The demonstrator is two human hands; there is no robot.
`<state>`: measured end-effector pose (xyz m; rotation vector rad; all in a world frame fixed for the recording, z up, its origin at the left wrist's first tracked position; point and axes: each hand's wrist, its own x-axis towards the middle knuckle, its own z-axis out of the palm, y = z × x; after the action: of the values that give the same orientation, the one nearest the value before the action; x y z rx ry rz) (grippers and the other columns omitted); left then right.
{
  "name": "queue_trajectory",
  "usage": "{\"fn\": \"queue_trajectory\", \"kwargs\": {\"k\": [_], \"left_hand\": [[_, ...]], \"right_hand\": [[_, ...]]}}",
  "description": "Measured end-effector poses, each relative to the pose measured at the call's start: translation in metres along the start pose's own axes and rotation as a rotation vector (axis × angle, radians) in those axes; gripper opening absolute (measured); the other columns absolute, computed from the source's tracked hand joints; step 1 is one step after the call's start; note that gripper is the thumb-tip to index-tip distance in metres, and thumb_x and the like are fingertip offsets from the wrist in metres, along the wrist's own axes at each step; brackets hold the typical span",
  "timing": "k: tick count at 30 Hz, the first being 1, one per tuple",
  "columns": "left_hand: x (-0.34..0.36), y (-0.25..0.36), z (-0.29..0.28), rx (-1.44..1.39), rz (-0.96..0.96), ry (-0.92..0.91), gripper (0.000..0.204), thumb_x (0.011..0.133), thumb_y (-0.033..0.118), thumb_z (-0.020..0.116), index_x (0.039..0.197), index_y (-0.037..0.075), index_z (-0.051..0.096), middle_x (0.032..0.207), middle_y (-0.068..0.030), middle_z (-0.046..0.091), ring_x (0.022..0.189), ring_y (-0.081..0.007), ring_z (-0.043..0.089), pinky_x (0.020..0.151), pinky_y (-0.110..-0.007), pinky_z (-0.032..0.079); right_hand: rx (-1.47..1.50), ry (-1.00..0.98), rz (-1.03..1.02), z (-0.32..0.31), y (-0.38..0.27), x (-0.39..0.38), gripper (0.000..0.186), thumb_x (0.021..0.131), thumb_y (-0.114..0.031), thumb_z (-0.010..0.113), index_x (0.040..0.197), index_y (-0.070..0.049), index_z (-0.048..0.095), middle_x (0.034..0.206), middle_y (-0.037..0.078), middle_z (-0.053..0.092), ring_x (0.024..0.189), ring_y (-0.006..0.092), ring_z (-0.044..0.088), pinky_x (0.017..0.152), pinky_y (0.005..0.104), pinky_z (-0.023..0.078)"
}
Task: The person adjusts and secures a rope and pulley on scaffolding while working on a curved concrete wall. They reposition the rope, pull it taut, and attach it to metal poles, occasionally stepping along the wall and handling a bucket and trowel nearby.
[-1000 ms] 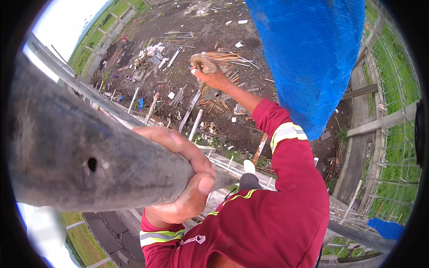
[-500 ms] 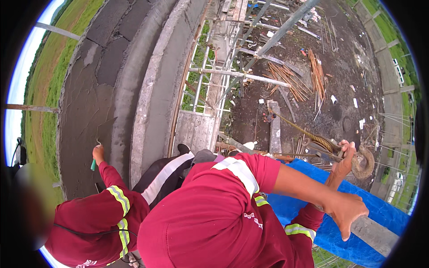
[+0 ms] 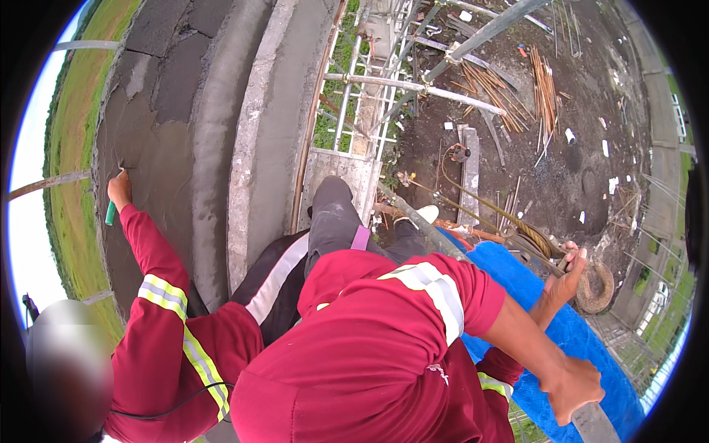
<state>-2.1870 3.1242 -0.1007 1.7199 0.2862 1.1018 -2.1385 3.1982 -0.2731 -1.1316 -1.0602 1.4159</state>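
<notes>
Both my arms reach to the right, the left crossing over the right. At the lower right, my left hand is closed around a grey bar; my arm and body hide much of it. Farther up, my right hand has its fingers curled at the end of a thick yellowish rope, though the exact grip is partly hidden. Beside that hand hangs a brown, rusty-looking hook shape. A blue tarp spreads beneath my arms.
On the left, a co-worker's hand holds a green-handled tool against wet grey mortar. Scaffold pipes and a plank walkway stand beside the concrete ledge. Far below, a person is near timber.
My left hand has moved down and now wraps tighter on the bar, its thumb no longer sticking out. My right hand stays by the rope. The co-worker's hand has moved up and left over the mortar.
</notes>
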Motion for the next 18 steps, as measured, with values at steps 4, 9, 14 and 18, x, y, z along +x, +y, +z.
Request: {"fn": "queue_trajectory", "kwargs": {"k": [4,9,14,18], "left_hand": [[0.000,0.006,-0.005,-0.010,-0.006,-0.031,0.056,0.063,0.028,0.082,0.098,-0.008,0.059,0.068,-0.0176,0.068,0.069,-0.0378,0.070,0.063,-0.048,0.055],[0.000,0.010,-0.006,-0.008,-0.055,-0.076,0.058,0.064,0.028,0.082,0.101,-0.010,0.057,0.068,-0.0176,0.068,0.069,-0.0388,0.070,0.063,-0.049,0.055],[-0.014,0.006,-0.029,0.227,0.285,0.063,0.079,0.075,0.056,0.081,0.118,-0.005,0.056,0.108,-0.0219,0.063,0.102,-0.0373,0.063,0.087,-0.049,0.049],[-0.083,-0.038,-0.113,0.385,0.283,0.558,0.079,0.080,0.056,0.077,0.132,0.001,0.053,0.126,-0.0198,0.057,0.115,-0.0376,0.057,0.098,-0.049,0.044]], "right_hand": [[-0.027,0.019,0.012,-0.006,0.005,-0.002,0.037,0.107,-0.025,0.058,0.076,-0.011,0.042,0.093,0.009,0.060,0.101,0.0206,0.057,0.096,0.0371,0.046],[0.021,-0.058,-0.021,-0.004,0.008,-0.006,0.035,0.107,-0.025,0.056,0.077,-0.010,0.044,0.089,0.007,0.057,0.099,0.0203,0.056,0.095,0.0373,0.043],[-0.048,-0.099,-0.059,0.013,-0.003,-0.016,0.037,0.107,-0.028,0.055,0.078,-0.013,0.038,0.086,0.005,0.051,0.102,0.0224,0.054,0.100,0.0400,0.040],[0.517,-0.155,0.036,0.021,-0.011,-0.024,0.032,0.106,-0.030,0.056,0.084,-0.008,0.052,0.083,0.003,0.051,0.098,0.0189,0.054,0.095,0.0361,0.041]]}}
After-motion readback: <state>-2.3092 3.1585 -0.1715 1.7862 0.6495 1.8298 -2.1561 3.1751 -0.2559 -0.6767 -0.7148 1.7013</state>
